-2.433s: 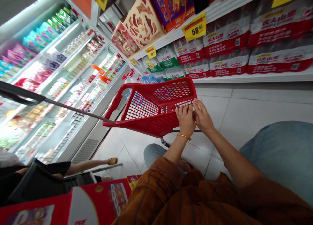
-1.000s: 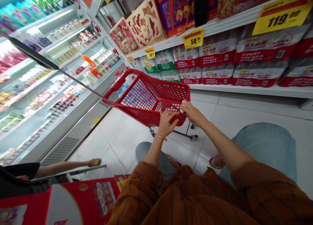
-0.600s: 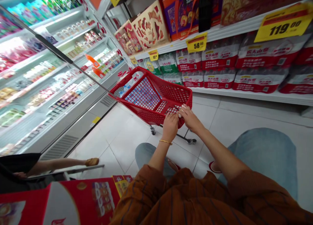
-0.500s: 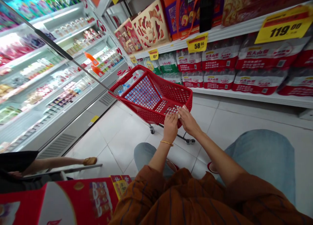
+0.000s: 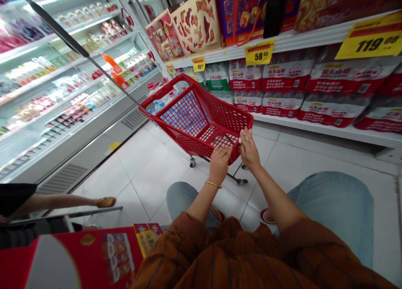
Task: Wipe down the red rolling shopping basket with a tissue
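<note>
A red plastic shopping basket (image 5: 201,113) on small wheels stands on the white tiled floor in front of me, with nothing in it. Its long dark pull handle (image 5: 78,50) slants up to the left. My left hand (image 5: 219,162), with a gold bangle on the wrist, has its fingers curled over the basket's near rim. My right hand (image 5: 249,148) grips the same rim at the near right corner, fingers closed. The two hands are close together but not touching. My knees in blue jeans show below.
A lit chilled cabinet (image 5: 63,92) lines the left side. Shelves on the right carry packs of bottled water (image 5: 314,83), gift boxes (image 5: 194,23) and yellow price tags (image 5: 259,52). Another person's leg and tan shoe (image 5: 105,202) stretch in at the left. A red carton (image 5: 78,259) sits at the bottom left.
The basket has settled from a tilt onto its wheels and rolled a little to the right. Both hands stayed on the near rim, and my right hand has shifted toward the corner.
</note>
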`<state>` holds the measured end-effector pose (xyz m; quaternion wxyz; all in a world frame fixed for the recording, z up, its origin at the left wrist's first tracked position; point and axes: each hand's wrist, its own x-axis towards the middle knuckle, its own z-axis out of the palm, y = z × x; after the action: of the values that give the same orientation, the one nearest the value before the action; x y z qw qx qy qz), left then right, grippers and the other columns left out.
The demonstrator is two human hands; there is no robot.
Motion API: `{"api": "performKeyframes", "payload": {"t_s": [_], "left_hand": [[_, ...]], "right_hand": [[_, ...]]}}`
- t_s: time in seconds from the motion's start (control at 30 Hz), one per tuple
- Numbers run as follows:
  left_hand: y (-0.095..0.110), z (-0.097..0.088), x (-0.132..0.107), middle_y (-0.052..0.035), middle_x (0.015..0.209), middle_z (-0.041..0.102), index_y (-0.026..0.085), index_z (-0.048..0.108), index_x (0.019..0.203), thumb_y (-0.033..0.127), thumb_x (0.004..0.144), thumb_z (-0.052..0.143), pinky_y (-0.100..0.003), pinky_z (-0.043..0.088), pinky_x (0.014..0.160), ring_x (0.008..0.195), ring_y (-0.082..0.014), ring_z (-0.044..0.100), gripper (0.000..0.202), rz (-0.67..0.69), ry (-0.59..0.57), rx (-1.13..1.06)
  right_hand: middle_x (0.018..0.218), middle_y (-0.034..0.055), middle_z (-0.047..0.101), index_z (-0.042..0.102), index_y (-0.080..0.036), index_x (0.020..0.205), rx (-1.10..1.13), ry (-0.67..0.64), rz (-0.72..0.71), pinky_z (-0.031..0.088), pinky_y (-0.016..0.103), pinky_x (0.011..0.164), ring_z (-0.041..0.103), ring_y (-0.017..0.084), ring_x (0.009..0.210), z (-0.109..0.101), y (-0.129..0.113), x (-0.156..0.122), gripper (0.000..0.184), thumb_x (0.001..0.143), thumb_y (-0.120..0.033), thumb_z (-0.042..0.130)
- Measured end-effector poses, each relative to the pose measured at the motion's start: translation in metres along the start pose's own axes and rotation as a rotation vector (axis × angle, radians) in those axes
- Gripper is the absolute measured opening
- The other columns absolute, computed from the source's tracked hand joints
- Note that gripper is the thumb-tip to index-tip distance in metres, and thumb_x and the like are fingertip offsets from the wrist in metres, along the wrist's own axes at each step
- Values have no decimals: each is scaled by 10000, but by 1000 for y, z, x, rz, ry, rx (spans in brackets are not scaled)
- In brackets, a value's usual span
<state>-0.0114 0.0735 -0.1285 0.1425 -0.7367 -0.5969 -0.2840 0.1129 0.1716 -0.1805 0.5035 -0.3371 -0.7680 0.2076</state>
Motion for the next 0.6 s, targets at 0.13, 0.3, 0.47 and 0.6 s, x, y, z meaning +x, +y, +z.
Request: {"api": "performKeyframes", "payload": {"t_s": [0.13,0.3,0.47,0.6], "left_hand": [[3,3,-1,-88,1042,704,168,607,1191,155,939,427,-431,386,1077,1068,-173,597,310,-31,-5,12],[4,5,-2,-77,1042,709,150,621,1154,199,951,427,-425,383,1079,1043,-176,606,285,-38,25,8],[5,4,-2,-75,1062,705,176,620,1163,195,953,421,-441,383,1078,1052,-171,602,291,-62,-2,-28],[8,6,-2,-76,1046,708,178,623,1161,199,955,414,-446,382,1078,1042,-172,608,294,-66,21,-40]], "right_hand": [[1554,75,259,250,-246,1487,1,49,109,294,460,1155,253,203,1432,2,-20,-7,535,955,-207,282],[1558,74,246,178,-234,1507,18,130,230,279,472,1158,218,212,1443,16,-49,-25,559,957,-217,273],[1579,63,175,94,-244,1519,14,124,215,260,493,1165,163,216,1457,23,-52,-33,595,948,-174,244],[1584,73,143,47,-254,1520,-17,129,183,263,509,1163,141,224,1461,28,-46,-39,603,956,-166,243]]}}
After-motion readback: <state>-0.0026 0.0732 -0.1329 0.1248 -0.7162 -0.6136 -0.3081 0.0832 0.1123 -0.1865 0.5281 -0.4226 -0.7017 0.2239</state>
